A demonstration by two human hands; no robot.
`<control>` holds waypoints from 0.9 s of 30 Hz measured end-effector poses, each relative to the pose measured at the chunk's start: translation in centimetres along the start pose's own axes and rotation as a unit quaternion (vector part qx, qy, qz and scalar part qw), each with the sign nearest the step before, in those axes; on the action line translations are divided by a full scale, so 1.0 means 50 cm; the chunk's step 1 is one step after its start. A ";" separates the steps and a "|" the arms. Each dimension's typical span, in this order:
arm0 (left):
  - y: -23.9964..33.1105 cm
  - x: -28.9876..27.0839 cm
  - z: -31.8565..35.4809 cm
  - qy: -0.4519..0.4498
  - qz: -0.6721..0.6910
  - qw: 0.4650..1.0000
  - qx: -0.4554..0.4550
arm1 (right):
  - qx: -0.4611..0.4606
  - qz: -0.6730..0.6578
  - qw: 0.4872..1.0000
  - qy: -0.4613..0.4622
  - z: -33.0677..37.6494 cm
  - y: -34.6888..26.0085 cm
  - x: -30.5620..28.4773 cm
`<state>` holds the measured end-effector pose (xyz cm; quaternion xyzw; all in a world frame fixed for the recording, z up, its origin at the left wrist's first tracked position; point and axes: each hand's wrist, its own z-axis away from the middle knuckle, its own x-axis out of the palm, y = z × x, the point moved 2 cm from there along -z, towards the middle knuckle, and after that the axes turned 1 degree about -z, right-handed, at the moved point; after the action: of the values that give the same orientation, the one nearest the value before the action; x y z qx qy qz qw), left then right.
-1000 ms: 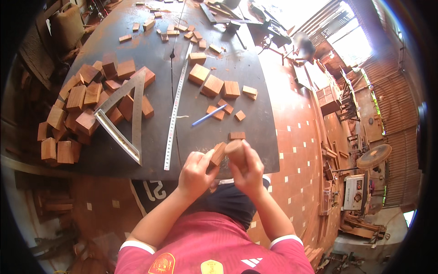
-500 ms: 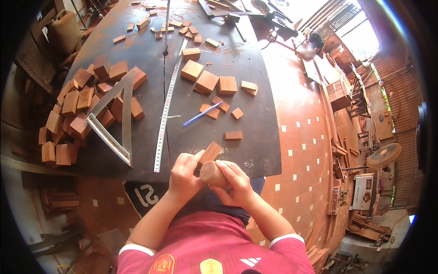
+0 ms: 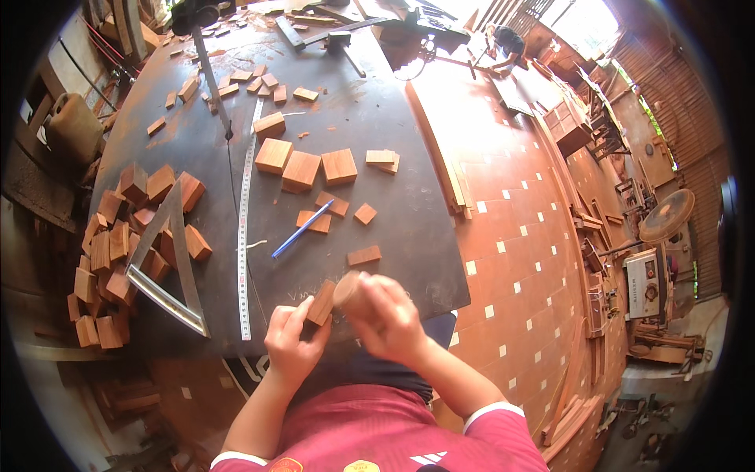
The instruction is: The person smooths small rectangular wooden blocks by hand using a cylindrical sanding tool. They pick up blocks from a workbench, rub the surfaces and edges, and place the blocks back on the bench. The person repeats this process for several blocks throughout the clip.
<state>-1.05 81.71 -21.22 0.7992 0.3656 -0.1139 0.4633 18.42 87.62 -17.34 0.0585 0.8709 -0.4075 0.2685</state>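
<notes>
My left hand [image 3: 292,340] grips a small reddish-brown wooden block [image 3: 321,304] between thumb and fingers, at the table's near edge. Beside it, my right hand [image 3: 392,321] is wrapped round a round, pale-ended wooden cylinder [image 3: 345,289], its flat end turned toward the block. The two wooden pieces are very close; whether they touch, I cannot tell. Just beyond my hands lies a flat wooden piece [image 3: 364,256]. A blue pen [image 3: 303,229] rests across a small wooden block [image 3: 314,223] further up the dark table [image 3: 409,228].
At left, a metal triangle square [image 3: 189,263] leans over a heap of wooden blocks [image 3: 118,240]. A white measuring tape [image 3: 244,212] runs lengthwise along the table. Larger blocks [image 3: 301,171] sit mid-table, with offcuts beyond. Another person [image 3: 507,46] works at the far right.
The view has shifted, so the table's things sit lower and further left. My hands have drawn apart a little; the left keeps the block and the right keeps the cylinder.
</notes>
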 end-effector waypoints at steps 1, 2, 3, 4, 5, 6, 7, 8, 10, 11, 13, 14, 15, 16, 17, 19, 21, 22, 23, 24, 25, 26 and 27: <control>-0.002 -0.001 -0.002 -0.006 0.002 1.000 0.008 | -0.014 -0.021 0.999 -0.022 0.008 -0.019 0.006; -0.001 -0.002 -0.002 -0.006 0.000 1.000 0.007 | -0.025 -0.044 0.998 -0.045 0.022 -0.038 0.012; 0.001 -0.002 -0.003 -0.006 -0.003 1.000 0.007 | -0.018 -0.041 0.996 -0.080 0.030 -0.051 0.015; 0.002 -0.001 -0.004 -0.006 -0.006 1.000 0.006 | -0.016 -0.022 0.998 -0.053 0.025 -0.038 0.011; 0.004 -0.001 -0.003 -0.004 -0.001 1.000 0.003 | -0.013 -0.003 1.000 -0.028 0.015 -0.019 0.001; 0.006 0.001 -0.005 -0.002 0.002 1.000 0.001 | -0.011 0.014 1.000 -0.004 0.007 -0.005 -0.005; 0.007 0.002 -0.005 0.001 0.004 1.000 -0.002 | 0.009 0.023 1.000 -0.002 0.000 -0.003 -0.007; 0.005 0.001 -0.005 -0.004 0.007 1.000 -0.003 | 0.009 0.011 1.000 -0.012 -0.001 -0.010 -0.006; 0.003 -0.002 -0.003 -0.014 0.013 1.000 -0.005 | 0.007 -0.012 0.999 -0.033 0.008 -0.027 -0.003; 0.002 -0.005 -0.003 -0.010 0.009 1.000 -0.007 | 0.006 -0.036 0.998 -0.057 0.020 -0.035 0.004; 0.003 -0.005 -0.004 -0.002 0.001 1.000 -0.010 | -0.009 0.019 0.999 -0.035 0.012 -0.022 -0.009; 0.006 -0.005 -0.003 0.000 0.002 1.000 -0.014 | -0.012 0.041 0.999 -0.027 0.013 -0.017 -0.012; 0.008 -0.002 -0.006 0.005 0.005 1.000 -0.017 | 0.052 0.040 0.998 0.002 0.017 -0.004 -0.009; 0.007 -0.002 -0.006 0.010 0.007 1.000 -0.020 | 0.036 0.035 0.999 0.012 0.014 -0.007 -0.003; 0.004 -0.001 -0.005 0.005 0.000 1.000 -0.013 | 0.017 0.005 1.000 -0.013 0.017 -0.021 0.002; 0.003 -0.005 -0.004 -0.005 0.012 1.000 -0.014 | -0.005 -0.051 0.997 -0.061 0.036 -0.057 0.021; 0.004 -0.007 -0.005 -0.005 0.015 1.000 -0.013 | -0.019 -0.009 0.999 -0.043 0.030 -0.050 0.016; 0.004 -0.008 -0.007 -0.002 0.010 1.000 -0.013 | -0.005 0.017 1.000 -0.021 0.026 -0.035 0.013; 0.008 -0.006 -0.011 0.004 0.009 1.000 -0.012 | 0.020 0.037 0.999 0.009 0.017 -0.021 0.005; 0.010 -0.005 -0.013 0.010 0.008 1.000 -0.012 | 0.013 0.033 0.999 0.015 0.011 -0.022 0.005; 0.009 -0.004 -0.010 0.009 0.008 1.000 -0.012 | 0.009 0.004 1.000 -0.007 0.015 -0.034 0.008; 0.004 -0.002 -0.005 0.006 0.009 1.000 -0.013 | 0.007 -0.026 0.999 -0.029 0.025 -0.048 0.013; 0.002 -0.001 -0.004 0.003 0.010 1.000 -0.012 | -0.004 -0.047 0.998 -0.052 0.033 -0.058 0.021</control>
<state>-1.03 81.80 -21.03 0.7975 0.3604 -0.1017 0.4731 17.29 84.37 -16.79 -0.0050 0.8592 -0.4188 0.2940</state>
